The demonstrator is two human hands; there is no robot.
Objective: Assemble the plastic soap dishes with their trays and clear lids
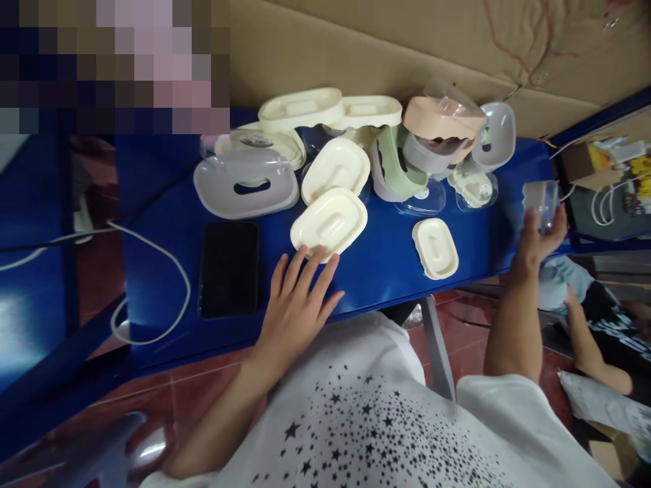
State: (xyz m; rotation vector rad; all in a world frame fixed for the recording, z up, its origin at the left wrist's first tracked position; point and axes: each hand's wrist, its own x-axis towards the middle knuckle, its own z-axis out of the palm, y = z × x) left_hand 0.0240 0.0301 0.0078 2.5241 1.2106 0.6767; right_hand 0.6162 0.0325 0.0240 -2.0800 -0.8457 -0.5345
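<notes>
My left hand is spread flat, its fingertips on the near edge of a cream oval plastic lid. That lid overlaps a second cream oval piece behind it. Out to the right, my right hand grips a clear plastic box with a pale panel at its left side, just over the table's right end. Between my hands lies a smaller cream lid with a wavy left edge. A grey oval cover with a slot sits beyond my left hand.
A black tablet or phone lies left of my left hand, near a white cable. Along the back are stacked cream, green, peach and grey pieces. A cardboard box and another person's arm are at right.
</notes>
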